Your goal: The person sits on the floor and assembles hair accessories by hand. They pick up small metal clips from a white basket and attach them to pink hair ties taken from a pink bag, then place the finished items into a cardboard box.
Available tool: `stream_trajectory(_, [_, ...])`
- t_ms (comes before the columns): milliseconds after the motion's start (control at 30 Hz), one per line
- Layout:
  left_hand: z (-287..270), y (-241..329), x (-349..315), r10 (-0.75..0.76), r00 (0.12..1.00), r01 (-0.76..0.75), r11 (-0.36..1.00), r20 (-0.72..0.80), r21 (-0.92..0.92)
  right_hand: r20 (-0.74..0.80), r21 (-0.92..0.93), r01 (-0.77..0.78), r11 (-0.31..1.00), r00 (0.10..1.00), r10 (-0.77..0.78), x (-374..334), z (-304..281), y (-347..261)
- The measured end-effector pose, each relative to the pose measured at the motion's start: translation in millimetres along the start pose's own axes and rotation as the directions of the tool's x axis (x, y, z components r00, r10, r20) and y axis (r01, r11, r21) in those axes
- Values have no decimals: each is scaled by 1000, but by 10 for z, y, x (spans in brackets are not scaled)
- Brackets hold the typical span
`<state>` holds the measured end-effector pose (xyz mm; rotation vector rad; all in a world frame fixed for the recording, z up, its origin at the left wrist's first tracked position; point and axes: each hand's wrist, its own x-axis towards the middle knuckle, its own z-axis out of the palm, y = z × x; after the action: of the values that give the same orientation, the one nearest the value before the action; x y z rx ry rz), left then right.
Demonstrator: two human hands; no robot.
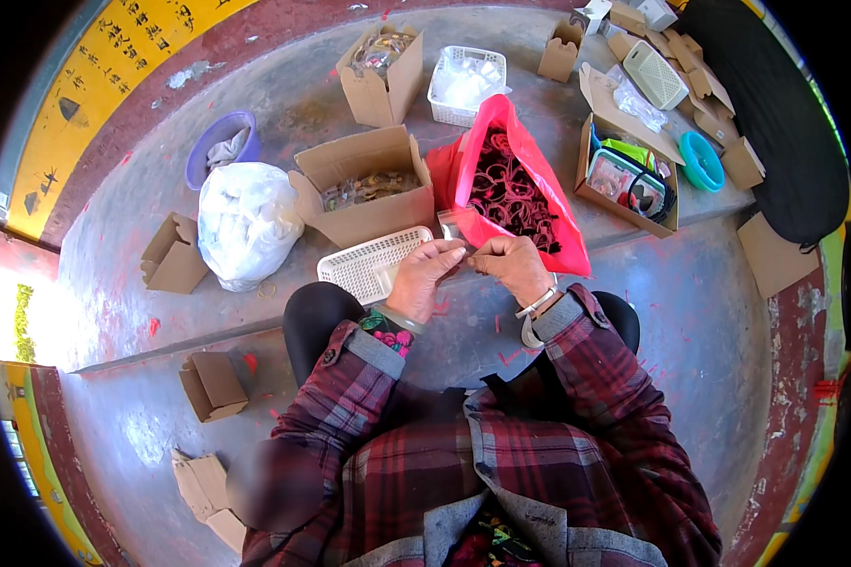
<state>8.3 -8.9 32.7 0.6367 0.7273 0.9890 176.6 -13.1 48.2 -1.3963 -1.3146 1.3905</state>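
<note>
My left hand (425, 281) and my right hand (515, 271) are close together over the floor between my knees, fingers pinched. A small clear plastic bag (452, 225) sticks up from the fingertips of my left hand. What my right fingers pinch is too small to make out. Just beyond my right hand stands an open red bag (550, 194) full of dark and pink loops (509, 189), possibly hair ties. Near my left hand lies a shallow white plastic basket (350, 267) with a pale packet at its right end.
Behind the basket stands an open cardboard box (373, 219) of small packaged items. A stuffed white plastic bag (246, 227) and a purple basin (195, 161) are at left. To the right are a filled cardboard box (624, 213) and a turquoise basin (700, 163). A low step edge crosses the floor.
</note>
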Motion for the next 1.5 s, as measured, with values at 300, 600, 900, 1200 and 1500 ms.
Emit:
stream_trajectory(300, [-83, -187, 38, 200, 978, -165, 909, -53, 383, -139, -413, 74, 908, 980, -143, -62, 47, -89])
stream_trajectory(600, [-58, -319, -5, 58, 998, -58, 993, 7, 106, 184, -862, 432, 265, 754, -631, -98, 206, -39])
stream_trajectory(900, [-35, -95, -4, 50, 998, -41, 965, -25, 260, -20, -77, 153, 985, 988, -155, 80, -111, -5])
stream_trajectory(1200, [-23, -56, -33, 89, 996, -79, 917, -7, 391, 126, 180, -61, 982, 991, 38, 19, -122, -4])
stream_trajectory(1500, [-72, -118, 3, 145, 989, -139, 929, 7, 344, 99, 215, -83, 973, 993, 63, -33, -73, -64])
